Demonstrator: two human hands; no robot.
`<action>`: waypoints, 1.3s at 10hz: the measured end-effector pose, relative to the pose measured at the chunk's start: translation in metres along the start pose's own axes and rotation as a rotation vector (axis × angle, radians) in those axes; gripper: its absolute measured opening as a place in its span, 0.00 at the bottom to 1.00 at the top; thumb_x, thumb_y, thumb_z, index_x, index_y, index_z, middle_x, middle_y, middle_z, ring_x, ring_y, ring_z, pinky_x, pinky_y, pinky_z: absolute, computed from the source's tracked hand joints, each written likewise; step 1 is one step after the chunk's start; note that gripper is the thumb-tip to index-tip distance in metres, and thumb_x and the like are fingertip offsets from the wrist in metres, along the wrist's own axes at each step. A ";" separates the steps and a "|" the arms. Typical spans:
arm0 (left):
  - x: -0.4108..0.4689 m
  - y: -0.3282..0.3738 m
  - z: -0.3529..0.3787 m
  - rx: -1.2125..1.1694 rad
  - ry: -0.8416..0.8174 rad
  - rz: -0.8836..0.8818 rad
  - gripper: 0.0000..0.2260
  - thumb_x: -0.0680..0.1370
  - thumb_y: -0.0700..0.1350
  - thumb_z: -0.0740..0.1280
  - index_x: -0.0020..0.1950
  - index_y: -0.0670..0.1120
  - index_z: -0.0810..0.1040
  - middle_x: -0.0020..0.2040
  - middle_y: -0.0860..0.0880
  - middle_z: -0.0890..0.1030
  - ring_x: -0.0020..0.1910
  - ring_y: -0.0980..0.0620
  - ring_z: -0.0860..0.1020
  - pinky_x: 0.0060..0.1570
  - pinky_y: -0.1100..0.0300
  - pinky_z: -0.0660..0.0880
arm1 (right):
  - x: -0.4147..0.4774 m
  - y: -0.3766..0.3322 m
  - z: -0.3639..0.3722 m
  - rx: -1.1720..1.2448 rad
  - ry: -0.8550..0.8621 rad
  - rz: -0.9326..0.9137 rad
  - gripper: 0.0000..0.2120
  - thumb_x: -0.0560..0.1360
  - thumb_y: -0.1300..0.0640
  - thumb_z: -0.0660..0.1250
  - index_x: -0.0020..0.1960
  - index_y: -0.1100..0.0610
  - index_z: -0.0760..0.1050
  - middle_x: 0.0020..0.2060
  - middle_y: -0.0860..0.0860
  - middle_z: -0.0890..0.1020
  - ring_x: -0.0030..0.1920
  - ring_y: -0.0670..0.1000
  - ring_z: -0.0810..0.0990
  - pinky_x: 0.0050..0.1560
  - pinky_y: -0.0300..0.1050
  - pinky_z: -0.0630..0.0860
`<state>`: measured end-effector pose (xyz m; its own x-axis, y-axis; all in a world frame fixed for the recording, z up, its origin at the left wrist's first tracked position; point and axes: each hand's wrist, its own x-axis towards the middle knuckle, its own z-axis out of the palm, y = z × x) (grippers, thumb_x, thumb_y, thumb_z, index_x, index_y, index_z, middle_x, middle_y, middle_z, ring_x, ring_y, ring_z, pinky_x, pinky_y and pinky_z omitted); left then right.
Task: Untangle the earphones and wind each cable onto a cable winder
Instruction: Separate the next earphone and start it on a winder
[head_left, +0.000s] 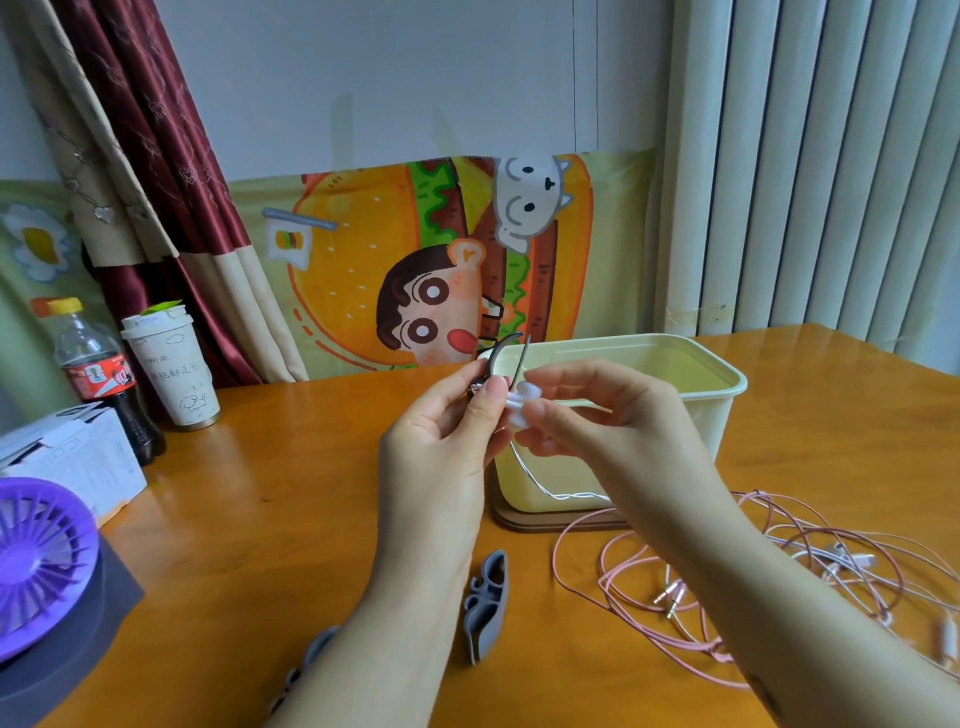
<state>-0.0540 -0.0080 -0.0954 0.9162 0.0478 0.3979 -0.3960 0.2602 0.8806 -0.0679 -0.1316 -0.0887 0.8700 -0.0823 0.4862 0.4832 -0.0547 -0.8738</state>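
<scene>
Spare winder (488, 608) nearest; left hand (441, 431) grips dark winder (500, 353), right hand (597, 415) pinches white earbuds (519, 399) before bin (675, 351).

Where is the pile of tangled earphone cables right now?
In the head view, the tangled earphone cables lie on the wooden table at the person's right, just in front and right of the cream box, partly hidden by the right forearm.

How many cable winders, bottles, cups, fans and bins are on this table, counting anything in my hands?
Cable winders: 3 (held winder in the left hand, table winder, half-hidden winder under the left forearm)
Bottles: 1 (cola bottle)
Cups: 1 (white cup)
Fans: 1 (purple fan)
Bins: 1 (cream bin)
Total: 7
</scene>
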 end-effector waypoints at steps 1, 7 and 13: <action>-0.003 -0.001 0.002 0.003 0.010 0.008 0.06 0.76 0.46 0.66 0.50 0.55 0.79 0.44 0.54 0.86 0.47 0.57 0.84 0.42 0.66 0.79 | -0.002 0.000 0.003 0.035 0.040 0.015 0.05 0.69 0.61 0.73 0.45 0.55 0.82 0.39 0.53 0.85 0.37 0.50 0.84 0.40 0.41 0.81; 0.002 0.010 -0.009 0.062 -0.185 -0.096 0.16 0.73 0.45 0.68 0.61 0.49 0.78 0.47 0.48 0.86 0.47 0.55 0.83 0.50 0.62 0.80 | 0.008 -0.008 -0.025 0.050 -0.146 0.180 0.10 0.64 0.53 0.73 0.43 0.57 0.82 0.40 0.58 0.85 0.39 0.50 0.84 0.46 0.42 0.82; 0.011 0.029 -0.030 0.322 -0.684 -0.082 0.23 0.70 0.47 0.75 0.56 0.72 0.76 0.52 0.56 0.84 0.53 0.58 0.82 0.51 0.64 0.77 | 0.008 0.001 -0.029 0.132 -0.471 0.189 0.12 0.75 0.58 0.63 0.51 0.48 0.83 0.40 0.71 0.73 0.41 0.76 0.72 0.54 0.67 0.74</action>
<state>-0.0533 0.0293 -0.0730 0.7428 -0.5956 0.3060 -0.4224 -0.0623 0.9043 -0.0636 -0.1613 -0.0860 0.8785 0.3792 0.2906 0.2956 0.0463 -0.9542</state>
